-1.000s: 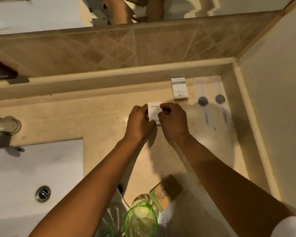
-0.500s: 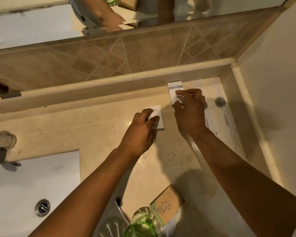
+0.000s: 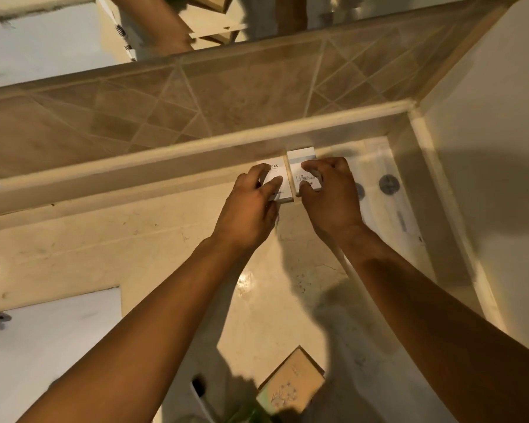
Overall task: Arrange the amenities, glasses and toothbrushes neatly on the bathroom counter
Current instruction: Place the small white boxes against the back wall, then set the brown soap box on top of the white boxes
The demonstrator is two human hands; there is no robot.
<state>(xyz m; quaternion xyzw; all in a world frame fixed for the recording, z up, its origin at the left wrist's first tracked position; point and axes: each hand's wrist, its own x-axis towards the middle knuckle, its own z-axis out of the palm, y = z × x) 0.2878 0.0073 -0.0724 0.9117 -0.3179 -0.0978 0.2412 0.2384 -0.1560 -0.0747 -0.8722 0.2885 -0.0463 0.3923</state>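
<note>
While both forearms reach toward the back ledge, the left hand (image 3: 251, 206) presses curled fingers on a white hotel box (image 3: 277, 183) and the right hand (image 3: 330, 193) grips a second white box (image 3: 303, 161); the boxes lie flat, just beside each other. Wrapped toothbrushes (image 3: 388, 190) lie right of them. A kraft box (image 3: 290, 381) sits nearer, on the beige counter (image 3: 153, 239) beside the sink (image 3: 43, 346).

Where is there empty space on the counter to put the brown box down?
The widest bare patch of counter lies between the ledge, the sink and the left hand. Another lies between the forearms. The back corner is crowded: two white boxes and wrapped toothbrushes under the right hand.
</note>
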